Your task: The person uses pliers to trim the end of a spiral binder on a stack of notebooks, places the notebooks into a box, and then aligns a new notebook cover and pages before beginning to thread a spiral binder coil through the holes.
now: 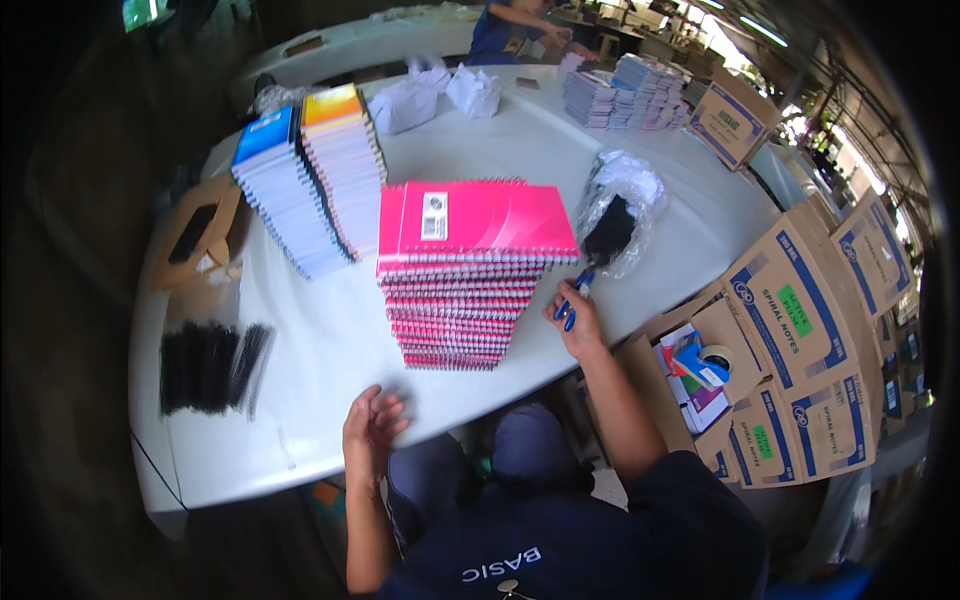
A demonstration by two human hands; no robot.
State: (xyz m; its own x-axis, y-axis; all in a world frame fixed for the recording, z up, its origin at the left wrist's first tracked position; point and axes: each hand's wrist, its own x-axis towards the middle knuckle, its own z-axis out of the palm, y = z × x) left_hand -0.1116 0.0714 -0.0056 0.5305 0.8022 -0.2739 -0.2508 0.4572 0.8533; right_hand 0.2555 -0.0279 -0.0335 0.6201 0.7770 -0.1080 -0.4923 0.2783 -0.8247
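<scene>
A tall stack of pink spiral notebooks [460, 300] stands in front of me, wire bindings facing me. My right hand [578, 322] is at the stack's right side, closed around blue-handled pliers [577, 294] whose jaws point away from me. By the table's near edge, my left hand [374, 422] holds nothing, its fingers loosely bent and apart. Beyond the pliers lies a clear plastic bag [640, 215] with black material [612, 230] at its mouth. Left of the pink stack are two more notebook stacks, one with a blue cover [268, 135] and one with a yellow-orange cover [333, 105].
Black binding coils [210, 368] lie at the table's left, near an opened cardboard box [200, 235]. Crumpled white bundles [405, 105] and stacked notebooks [625, 95] sit farther back. Cartons [790, 300] crowd the right, one holding a tape dispenser [703, 362]. Another person [510, 30] works across the table.
</scene>
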